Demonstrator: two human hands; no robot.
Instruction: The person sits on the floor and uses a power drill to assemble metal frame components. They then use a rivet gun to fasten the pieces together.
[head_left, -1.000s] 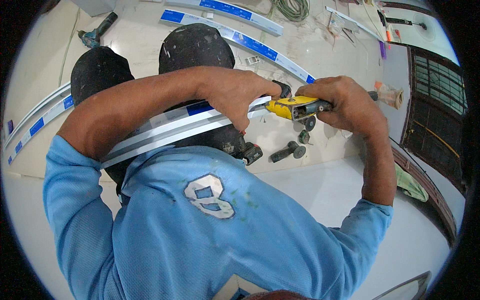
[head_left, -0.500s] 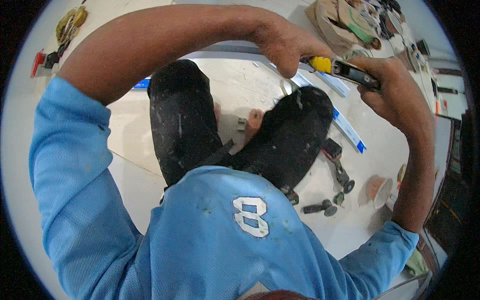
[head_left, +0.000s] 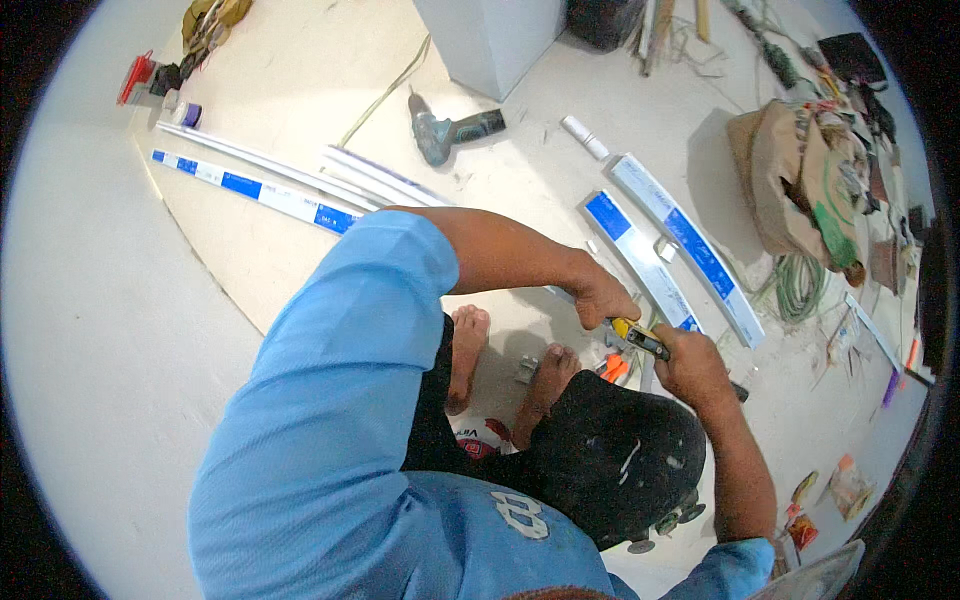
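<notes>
My left hand and my right hand come together in front of my right knee. Between them is a yellow-and-dark hand tool that looks like a utility knife. The left fingers are closed on its yellow end, the right fingers on its darker end. Any blade is hidden. Below the tool, an orange-handled item lies by my bare right foot, its kind unclear. Just beyond the hands are two blue-and-white wrapped strips on the floor.
A cordless drill lies ahead, left of a short white tube. Long white strips stretch to the left. A pale box-shaped column stands at the far side. On the right are a brown sack and coiled green cable.
The view has swung and both hands, still on the tool, now appear lower, nearer my knee. More floor shows ahead, with the drill and long strips now visible.
</notes>
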